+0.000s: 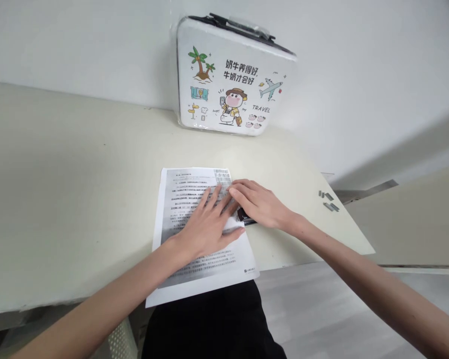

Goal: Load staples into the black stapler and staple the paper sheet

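Observation:
A printed sheet of paper (205,284) lies on the table, its lower part reaching past the front edge; whether there is more than one sheet I cannot tell. My left hand (205,227) rests flat on it with the fingers spread. At the sheet's right edge is a black stapler (244,217), mostly covered by my right hand (260,203). That hand is closed over the stapler from above, its fingertips meeting those of my left hand. The jaw of the stapler is hidden under my fingers.
Several short strips of staples (328,199) lie near the right edge of the pale table (78,189). A white case with cartoon prints (235,80) stands at the back against the wall. My lap in black (213,324) is below the front edge.

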